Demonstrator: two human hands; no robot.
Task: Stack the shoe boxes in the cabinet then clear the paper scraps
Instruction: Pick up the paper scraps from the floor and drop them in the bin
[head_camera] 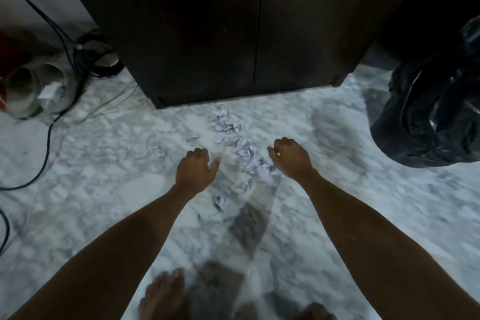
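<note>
Paper scraps (240, 149) lie crumpled in a loose line on the marble floor (337, 202), running out from the closed cabinet (233, 34). Your left hand (195, 171) and right hand (291, 157) hang on either side of them, fingers loosely curled, holding nothing. Black bag (436, 112) at far right.

Marbled floor (104, 176) bearing a dark cabinet (233, 34). Crumpled paper scraps (233, 143) lie before the cabinet. Black bag (436, 112) right of it; cables (78, 65) left.

Black bag (439, 112) cut off at right edge; floor (104, 163) blurred
</note>
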